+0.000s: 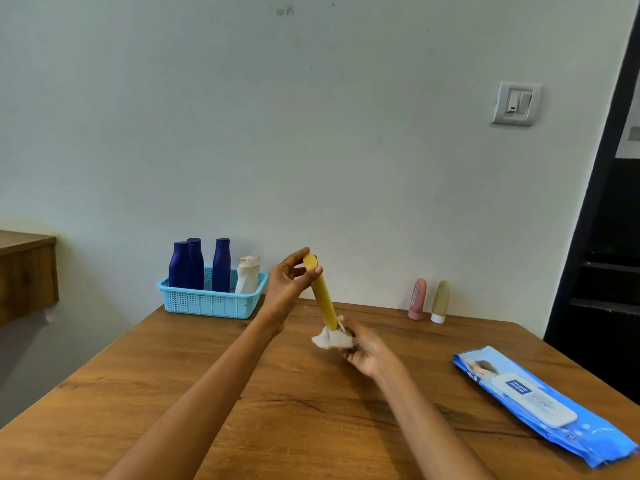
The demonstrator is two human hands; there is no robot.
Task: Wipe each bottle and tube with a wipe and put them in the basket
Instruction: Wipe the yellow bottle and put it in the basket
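My left hand (289,285) pinches the top end of a yellow tube (322,296), held tilted above the table. My right hand (363,349) grips a crumpled white wipe (330,338) wrapped round the tube's lower end. A light blue basket (211,301) stands at the table's far left with three dark blue bottles (199,265) and a white bottle (247,276) upright in it. A pink tube (416,299) and an olive tube with a white cap (440,301) stand cap-down by the wall at the back right.
A blue pack of wet wipes (540,403) lies flat near the wooden table's (277,410) right edge. A wooden shelf (27,271) juts out at the left. A dark doorway (606,254) stands at the right, beyond the table.
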